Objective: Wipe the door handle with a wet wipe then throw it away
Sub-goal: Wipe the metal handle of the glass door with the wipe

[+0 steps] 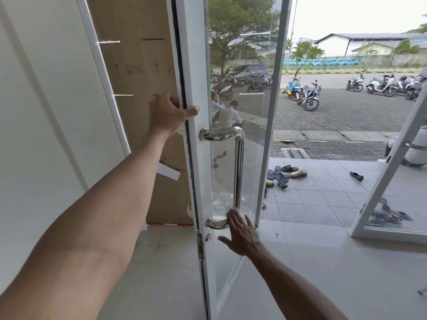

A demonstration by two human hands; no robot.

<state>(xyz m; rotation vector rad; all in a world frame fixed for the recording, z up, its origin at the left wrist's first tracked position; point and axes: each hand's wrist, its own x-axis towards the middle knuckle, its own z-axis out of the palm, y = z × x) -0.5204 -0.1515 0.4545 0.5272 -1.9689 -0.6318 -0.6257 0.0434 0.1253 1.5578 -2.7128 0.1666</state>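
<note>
Left hand grips the white edge of the glass door, fingers curled behind it, thumb on the front. Right hand at the lower bend of the chrome door handle, fingers straight and spread, pressing a blurred whitish wet wipe against the bar. Sandals lie on the tiled floor outside.

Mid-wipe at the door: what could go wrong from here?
1. The left hand grips the glass door by its latch-side edge, with fingers wrapped behind it. If the door swings, they could get pinched.
2. The wet wipe seems only pressed by the right hand with straight fingers against the lower bend of the door handle. It may slip and fall onto the tiled floor.
</note>
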